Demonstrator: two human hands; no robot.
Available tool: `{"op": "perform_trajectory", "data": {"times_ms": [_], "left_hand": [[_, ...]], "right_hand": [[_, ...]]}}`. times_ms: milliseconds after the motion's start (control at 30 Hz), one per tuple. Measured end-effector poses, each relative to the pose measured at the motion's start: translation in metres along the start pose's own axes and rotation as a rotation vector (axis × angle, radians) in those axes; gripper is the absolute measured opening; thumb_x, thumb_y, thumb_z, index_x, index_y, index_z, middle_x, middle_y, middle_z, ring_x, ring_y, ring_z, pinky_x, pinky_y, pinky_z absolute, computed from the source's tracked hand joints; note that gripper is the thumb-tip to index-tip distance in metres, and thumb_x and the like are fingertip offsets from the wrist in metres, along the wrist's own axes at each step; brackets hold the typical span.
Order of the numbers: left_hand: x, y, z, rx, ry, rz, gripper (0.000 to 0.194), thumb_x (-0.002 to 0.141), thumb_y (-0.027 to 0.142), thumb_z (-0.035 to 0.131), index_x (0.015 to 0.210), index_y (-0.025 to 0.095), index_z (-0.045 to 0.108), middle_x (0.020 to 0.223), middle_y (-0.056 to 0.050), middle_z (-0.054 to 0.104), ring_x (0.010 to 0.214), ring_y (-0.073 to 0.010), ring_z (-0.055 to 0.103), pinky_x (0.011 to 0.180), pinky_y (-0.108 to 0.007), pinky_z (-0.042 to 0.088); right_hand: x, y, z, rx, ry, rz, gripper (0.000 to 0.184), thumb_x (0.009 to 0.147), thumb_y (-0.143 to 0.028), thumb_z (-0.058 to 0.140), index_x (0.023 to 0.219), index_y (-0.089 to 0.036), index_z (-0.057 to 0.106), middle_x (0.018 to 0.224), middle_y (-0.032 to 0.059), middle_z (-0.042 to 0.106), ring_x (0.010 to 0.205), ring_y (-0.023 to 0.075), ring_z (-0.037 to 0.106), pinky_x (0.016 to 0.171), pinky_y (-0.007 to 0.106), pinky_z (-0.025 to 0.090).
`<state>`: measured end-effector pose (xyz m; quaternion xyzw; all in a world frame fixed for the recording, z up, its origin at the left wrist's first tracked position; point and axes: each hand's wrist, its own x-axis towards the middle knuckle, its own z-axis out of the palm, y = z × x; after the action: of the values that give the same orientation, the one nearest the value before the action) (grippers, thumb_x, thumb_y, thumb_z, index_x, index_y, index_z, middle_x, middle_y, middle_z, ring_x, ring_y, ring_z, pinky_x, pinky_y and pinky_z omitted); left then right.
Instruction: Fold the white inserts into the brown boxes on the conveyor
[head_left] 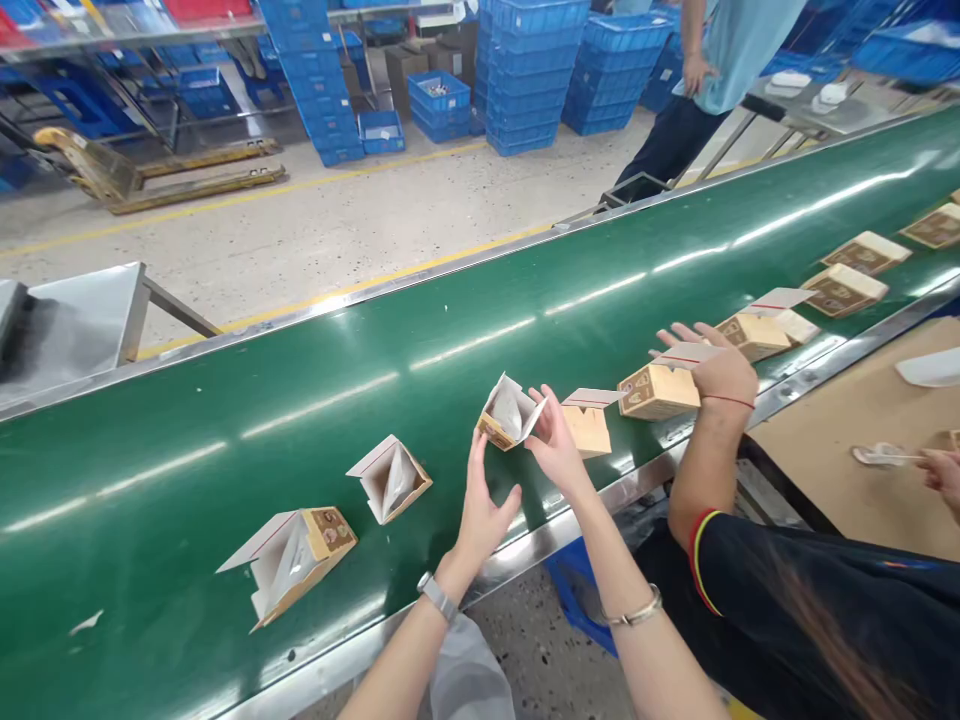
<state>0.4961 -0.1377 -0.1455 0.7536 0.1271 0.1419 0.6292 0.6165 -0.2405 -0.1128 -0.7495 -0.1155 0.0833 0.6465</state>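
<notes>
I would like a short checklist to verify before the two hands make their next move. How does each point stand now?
1. Left hand at the nearest carton: ok, at its left corner.
2. Right hand at the same carton: ok, beside its right flap.
3. Carton shut: not ok, it is open, with a pale insert visible inside.
4. Co-worker's hand away from this carton: ok, at another carton further right.
5. Firm grip: cannot tell.

Glossy belt (435,330), matt cardboard boxes (496,433)
On my feed the smooth belt shines beside a metal rail (540,537); the flaps (259,540) look papery, stacked crates (532,80) plastic, the bracelet (637,616) polished metal.
</notes>
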Motion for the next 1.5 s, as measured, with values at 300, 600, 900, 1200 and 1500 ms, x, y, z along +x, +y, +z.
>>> {"op": "perform_trajectory", "data": {"times_ms": [300,600,900,1200,1500], "left_hand": [[-0.048,0.007,-0.022,0.036,-0.046,0.022,0.062,0.098,0.026,0.051,0.156,0.032,0.029,0.166,-0.011,0.029,0.154,-0.0306,0.029,0.125,-0.057,0.025],[-0.082,-0.009,-0.022,0.047,-0.005,0.0,0.065,0.077,0.007,0.059,0.137,0.026,0.045,0.14,-0.012,0.055,0.134,-0.0301,0.054,0.111,-0.053,0.046],[-0.016,0.004,-0.006,0.009,-0.277,0.156,0.055,0.088,0.02,0.067,0.139,0.029,0.05,0.154,-0.012,0.048,0.145,-0.0301,0.045,0.119,-0.056,0.037],[-0.014,-0.005,0.004,0.264,-0.274,0.206,0.037,0.096,0.034,0.058,0.134,0.032,0.06,0.166,-0.006,0.032,0.152,-0.0291,0.034,0.122,-0.053,0.035],[0.006,0.009,0.018,0.014,-0.293,0.036,0.027,0.097,0.042,0.055,0.118,0.03,0.069,0.165,-0.001,0.035,0.156,-0.0271,0.028,0.127,-0.05,0.026]], "right_hand": [[-0.121,0.006,0.019,-0.185,0.087,0.092,0.071,0.084,-0.041,0.071,0.149,-0.026,0.044,0.147,0.0141,0.053,0.127,0.0307,0.059,0.105,0.05,0.051],[-0.111,0.052,-0.043,0.043,0.083,0.267,0.074,0.064,-0.046,0.088,0.131,-0.027,0.061,0.13,0.0132,0.068,0.12,0.0376,0.066,0.1,0.063,0.053],[-0.119,0.045,-0.018,0.048,0.517,0.181,0.054,0.079,-0.042,0.071,0.127,-0.024,0.053,0.137,0.0162,0.061,0.118,0.0286,0.066,0.098,0.05,0.055],[-0.132,0.042,-0.013,-0.289,0.321,-0.048,0.053,0.088,-0.036,0.065,0.139,-0.026,0.056,0.143,0.0112,0.06,0.131,0.0302,0.058,0.11,0.053,0.047],[-0.106,0.029,-0.028,-0.454,0.319,-0.128,0.033,0.093,-0.046,0.06,0.12,-0.029,0.069,0.136,0.0085,0.062,0.125,0.026,0.061,0.106,0.047,0.05]]}}
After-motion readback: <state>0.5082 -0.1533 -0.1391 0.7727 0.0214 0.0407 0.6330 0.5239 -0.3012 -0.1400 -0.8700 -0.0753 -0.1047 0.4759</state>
